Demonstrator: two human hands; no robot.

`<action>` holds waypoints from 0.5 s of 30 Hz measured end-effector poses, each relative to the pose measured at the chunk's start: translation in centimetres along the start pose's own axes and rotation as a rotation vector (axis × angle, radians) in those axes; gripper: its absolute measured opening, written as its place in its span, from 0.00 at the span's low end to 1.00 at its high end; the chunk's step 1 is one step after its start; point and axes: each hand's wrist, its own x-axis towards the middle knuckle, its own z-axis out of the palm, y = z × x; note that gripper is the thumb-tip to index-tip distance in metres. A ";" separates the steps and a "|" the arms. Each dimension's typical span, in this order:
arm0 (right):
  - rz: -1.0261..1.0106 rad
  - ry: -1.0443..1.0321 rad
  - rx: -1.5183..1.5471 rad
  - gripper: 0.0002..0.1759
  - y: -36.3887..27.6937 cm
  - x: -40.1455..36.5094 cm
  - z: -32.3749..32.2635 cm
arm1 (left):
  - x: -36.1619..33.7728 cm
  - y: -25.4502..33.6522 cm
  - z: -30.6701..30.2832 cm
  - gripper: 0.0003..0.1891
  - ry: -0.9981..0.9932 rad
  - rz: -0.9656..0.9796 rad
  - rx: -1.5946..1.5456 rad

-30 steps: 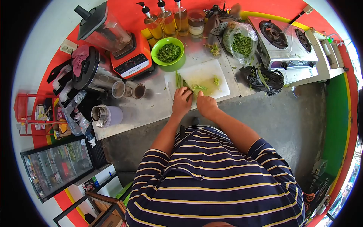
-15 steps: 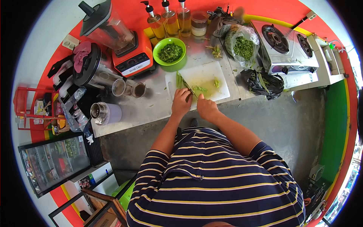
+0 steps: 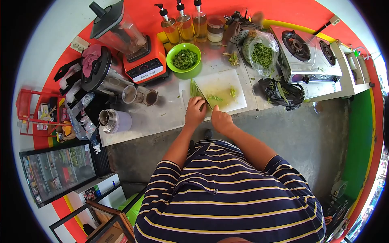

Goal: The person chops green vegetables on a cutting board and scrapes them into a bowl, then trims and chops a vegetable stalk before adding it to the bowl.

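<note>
On a white cutting board (image 3: 231, 83) lie green vegetable stalks (image 3: 193, 87) and small cut green pieces (image 3: 214, 98). My left hand (image 3: 195, 111) is closed over the stalks at the board's front left. In my right hand (image 3: 221, 120) is the handle of a knife (image 3: 204, 95), its blade slanting up and left beside the stalks. The fingers of my right hand are wrapped round the handle. A bright green bowl (image 3: 196, 69) of chopped leaves stands just behind the board. Another small cut piece (image 3: 232, 92) lies at the board's right.
An orange blender (image 3: 156, 52), pump bottles (image 3: 185, 28) and a jar (image 3: 215, 30) stand behind. To the right are a plastic bag of chopped greens (image 3: 262, 54), a black bag (image 3: 283, 94) and a gas stove (image 3: 308, 52). Cups (image 3: 150, 97) and a metal-topped container (image 3: 117, 120) stand left.
The view has shifted slightly. Both hands stay at the board's front edge, and the knife and stalks show only a very small change in position.
</note>
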 end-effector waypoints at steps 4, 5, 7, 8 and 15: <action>0.007 0.048 0.069 0.16 0.3 1.2 0.5 | 0.0 -0.1 0.0 0.08 -0.009 0.016 0.007; 0.004 0.053 0.066 0.16 0.4 1.3 0.6 | 0.0 0.0 0.0 0.08 -0.003 0.019 0.008; -0.011 0.071 0.064 0.16 0.8 1.2 0.6 | -0.1 -0.1 -0.1 0.08 0.004 0.022 0.000; -0.021 0.076 0.049 0.16 1.1 1.0 0.6 | -0.1 -0.2 -0.2 0.08 0.023 0.020 0.000; 0.123 0.084 0.067 0.14 4.7 -0.2 -1.0 | 1.7 0.5 1.1 0.08 -0.063 0.030 0.152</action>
